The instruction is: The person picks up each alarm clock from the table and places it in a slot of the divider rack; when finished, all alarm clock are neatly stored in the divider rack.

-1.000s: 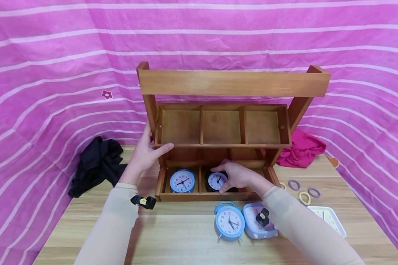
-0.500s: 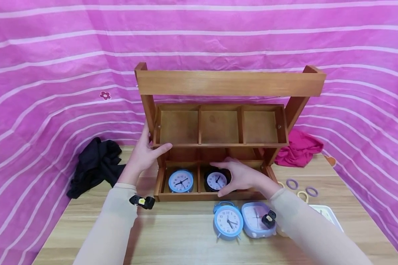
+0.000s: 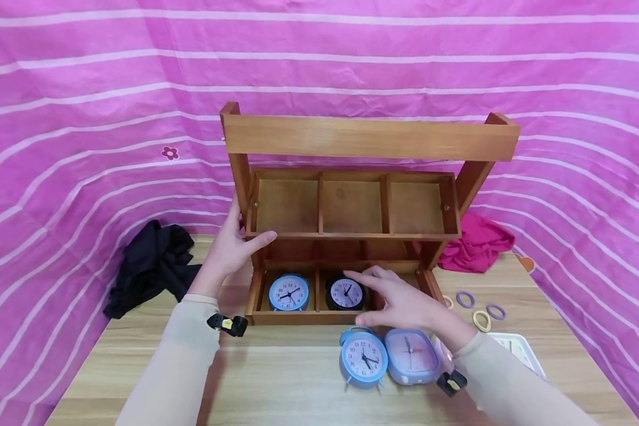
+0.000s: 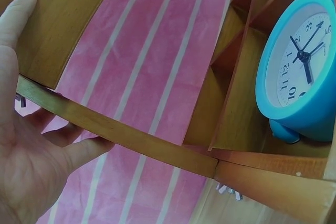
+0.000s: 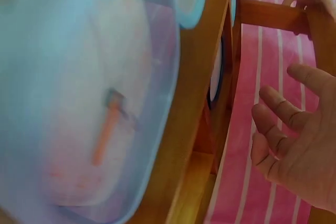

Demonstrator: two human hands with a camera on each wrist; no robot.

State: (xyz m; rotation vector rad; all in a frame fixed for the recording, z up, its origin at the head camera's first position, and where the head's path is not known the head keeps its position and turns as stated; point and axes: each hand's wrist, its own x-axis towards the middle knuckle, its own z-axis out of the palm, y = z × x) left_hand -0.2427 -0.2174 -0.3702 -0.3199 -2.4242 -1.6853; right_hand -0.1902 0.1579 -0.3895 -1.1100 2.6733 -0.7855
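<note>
A two-tier wooden shelf (image 3: 373,136) stands on the table, each tier split into compartments. My left hand (image 3: 230,251) grips its left side post, thumb in front and fingers behind. The lower left compartment holds a round blue alarm clock (image 3: 289,293), seen close in the left wrist view. A black alarm clock (image 3: 345,294) sits in the lower middle compartment. Just right of it is my right hand (image 3: 404,302), fingers spread and holding nothing. In front of the shelf are a blue twin-bell alarm clock (image 3: 364,358) and a lavender-blue squarish clock (image 3: 412,357).
Purple and cream rings (image 3: 481,320) lie on the right of the table, near a white rectangular clock (image 3: 518,350) partly behind the right sleeve. Black cloth (image 3: 151,266) lies at the left, pink cloth (image 3: 476,242) at the right. Striped pink fabric (image 3: 319,65) hangs behind.
My right hand has let go of the black clock and drawn back to the right and towards me. The clock stays in the middle compartment. My left hand keeps its grip on the shelf.
</note>
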